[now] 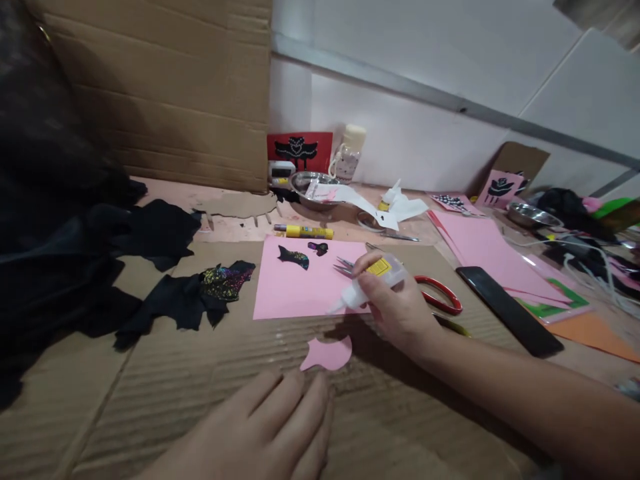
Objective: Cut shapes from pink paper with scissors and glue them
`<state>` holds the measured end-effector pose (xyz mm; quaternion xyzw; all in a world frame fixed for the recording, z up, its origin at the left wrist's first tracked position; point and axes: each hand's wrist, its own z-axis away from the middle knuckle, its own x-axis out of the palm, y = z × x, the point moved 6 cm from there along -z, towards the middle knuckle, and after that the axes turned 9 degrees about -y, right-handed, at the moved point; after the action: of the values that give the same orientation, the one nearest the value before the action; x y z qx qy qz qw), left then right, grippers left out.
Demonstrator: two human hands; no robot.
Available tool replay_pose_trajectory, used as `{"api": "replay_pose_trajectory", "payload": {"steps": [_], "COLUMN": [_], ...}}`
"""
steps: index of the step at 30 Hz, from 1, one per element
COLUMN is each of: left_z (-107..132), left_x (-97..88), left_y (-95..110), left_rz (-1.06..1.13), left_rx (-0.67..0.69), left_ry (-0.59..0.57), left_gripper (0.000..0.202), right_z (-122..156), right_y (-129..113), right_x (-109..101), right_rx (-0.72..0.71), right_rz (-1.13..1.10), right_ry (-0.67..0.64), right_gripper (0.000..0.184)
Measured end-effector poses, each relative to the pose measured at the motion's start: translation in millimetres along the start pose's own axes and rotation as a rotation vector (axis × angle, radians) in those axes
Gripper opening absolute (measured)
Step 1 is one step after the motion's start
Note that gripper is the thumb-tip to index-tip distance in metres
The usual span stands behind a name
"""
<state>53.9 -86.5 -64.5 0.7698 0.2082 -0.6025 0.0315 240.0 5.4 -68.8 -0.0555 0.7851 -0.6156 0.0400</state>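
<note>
My right hand [395,307] grips a white glue bottle [390,272] with a yellow label, its nozzle tilted down to the left. Below the nozzle, a small pink paper cutout [330,353] with curved edges lies on the cardboard. My left hand [280,420] rests on the cardboard just in front of that cutout, fingers stretched out and holding nothing visible. Behind the bottle is a pink paper sheet [280,293] bearing two glittery dark pieces, a larger one [294,257] and a smaller one [318,249]. Red-handled scissors [445,297] lie partly hidden behind my right hand.
Black fabric scraps [175,300] spread on the left. A yellow glue stick [305,231] lies behind the sheet, near a metal bowl [313,187]. Rightward are a dark flat bar [510,310] and stacked pink paper [475,247]. A cardboard panel [165,87] stands at back left.
</note>
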Motion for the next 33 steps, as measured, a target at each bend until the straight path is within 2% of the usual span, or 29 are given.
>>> {"api": "replay_pose_trajectory", "payload": {"steps": [3,10,12,14,17,20,24,29,33], "left_z": [-1.2,-6.5,-9.6,-12.9,-14.8,-12.7,-11.8,-16.0,-6.8], "left_x": [0.3,1.3,0.9,0.8,1.3,5.4,10.2,8.6,7.8], "left_y": [0.4,14.9,21.1,27.1,32.0,30.3,25.0,26.7,33.7], "left_rz": [0.021,-0.066,-0.096,-0.135,-0.203,-0.200,-0.121,-0.089,-0.102], "left_rx": [-0.074,-0.097,-0.106,-0.086,-0.029,-0.022,-0.086,-0.063,-0.087], "left_ry": [-0.041,-0.340,-0.373,-0.349,-0.235,-0.163,-0.198,-0.250,-0.198], "left_gripper": [0.030,0.056,0.059,0.058,0.045,0.041,0.045,0.045,0.042], "right_z": [0.5,4.6,8.4,11.5,13.5,13.8,13.8,12.2,15.3], "right_y": [2.2,-6.4,-9.8,-12.1,-12.9,-13.0,-15.1,-16.0,-16.5], "right_x": [3.8,13.3,15.6,18.3,21.4,22.5,25.0,26.9,25.8], "right_rx": [0.022,0.034,0.029,0.005,-0.032,-0.049,-0.059,-0.070,-0.087], "right_rz": [-0.016,0.142,0.190,0.217,0.222,0.211,0.219,0.241,0.180], "right_ry": [-0.032,-0.058,-0.099,-0.156,-0.226,-0.239,-0.245,-0.231,-0.212], "right_gripper": [0.031,0.050,0.050,0.048,0.046,0.044,0.043,0.038,0.033]}}
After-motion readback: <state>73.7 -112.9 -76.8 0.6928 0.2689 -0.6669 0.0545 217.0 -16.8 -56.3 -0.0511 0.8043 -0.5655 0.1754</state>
